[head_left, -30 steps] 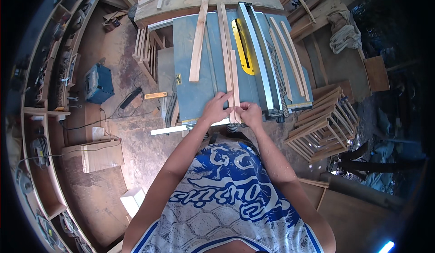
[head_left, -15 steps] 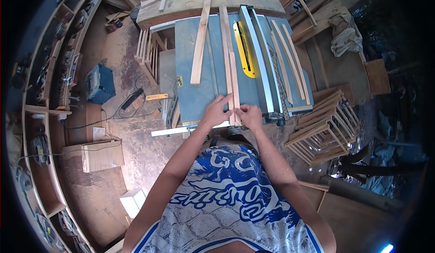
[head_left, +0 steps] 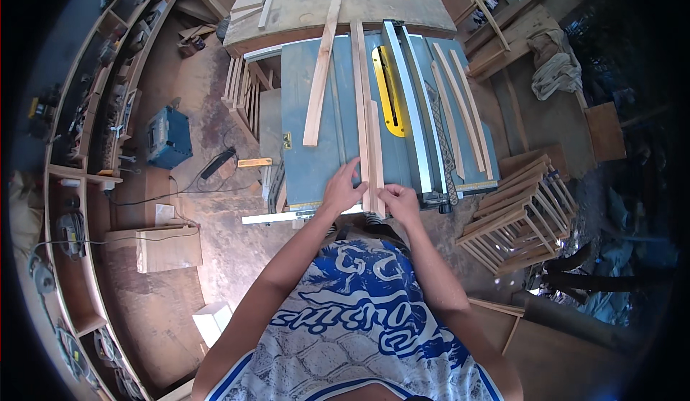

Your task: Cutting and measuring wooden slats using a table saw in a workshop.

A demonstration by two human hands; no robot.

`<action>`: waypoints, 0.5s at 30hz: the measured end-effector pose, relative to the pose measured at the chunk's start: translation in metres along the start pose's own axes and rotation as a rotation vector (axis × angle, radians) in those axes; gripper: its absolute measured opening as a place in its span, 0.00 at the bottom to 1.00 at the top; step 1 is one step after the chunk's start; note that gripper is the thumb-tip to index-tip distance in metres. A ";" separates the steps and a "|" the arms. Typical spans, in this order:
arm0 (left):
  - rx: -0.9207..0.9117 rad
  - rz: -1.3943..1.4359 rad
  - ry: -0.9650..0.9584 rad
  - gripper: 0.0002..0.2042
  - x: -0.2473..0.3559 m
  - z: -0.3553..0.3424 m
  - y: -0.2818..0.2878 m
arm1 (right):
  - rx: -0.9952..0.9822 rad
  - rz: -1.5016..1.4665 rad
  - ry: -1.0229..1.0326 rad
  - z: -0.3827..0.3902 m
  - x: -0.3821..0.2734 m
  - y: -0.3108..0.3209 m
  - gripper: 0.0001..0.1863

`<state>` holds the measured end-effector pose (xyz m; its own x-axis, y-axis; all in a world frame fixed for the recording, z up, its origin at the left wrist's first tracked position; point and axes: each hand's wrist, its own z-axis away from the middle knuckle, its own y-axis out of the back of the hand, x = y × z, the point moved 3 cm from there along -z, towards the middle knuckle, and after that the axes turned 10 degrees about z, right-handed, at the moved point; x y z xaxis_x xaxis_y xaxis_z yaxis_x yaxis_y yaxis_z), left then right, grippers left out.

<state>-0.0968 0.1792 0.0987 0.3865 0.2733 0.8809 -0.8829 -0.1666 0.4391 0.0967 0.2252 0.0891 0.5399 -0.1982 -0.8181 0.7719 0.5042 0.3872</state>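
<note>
Pressing on two thin wood strips, both hands sit at the near edge of the blue saw worktop (head_left: 316, 174). Far left of the left hand: a blue tool case (head_left: 168, 136) on the floor, well apart. Left hand (head_left: 343, 191): fingers spread and flat, laid on the worktop with fingertips touching the left side of the long strip (head_left: 360, 99); not closed around anything. Loose board (head_left: 320, 74) lies ahead and left of this hand, untouched. Short strip (head_left: 375, 153) lies just beside the long strip, touching it along the right side. Right hand (head_left: 399, 201): fingers curled down onto the near ends of the strips; whether it pinches or only presses, cannot tell. Long axis of both strips runs straight away from the hands, parallel to the yellow blade plate (head_left: 386, 92), which lies ahead and right of the right hand. Right hand is nearer the plate. Further right: metal fence rail (head_left: 408, 106), then two more slats (head_left: 460, 110).
</note>
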 end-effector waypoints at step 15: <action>0.156 0.027 0.141 0.32 -0.003 -0.022 -0.019 | 0.200 -0.112 0.136 0.046 -0.009 0.163 0.12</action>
<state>-0.0872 0.2024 0.0839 0.3123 0.3949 0.8640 -0.8364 -0.3170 0.4472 0.2328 0.2703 0.1791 0.4077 -0.1221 -0.9049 0.8825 0.3071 0.3562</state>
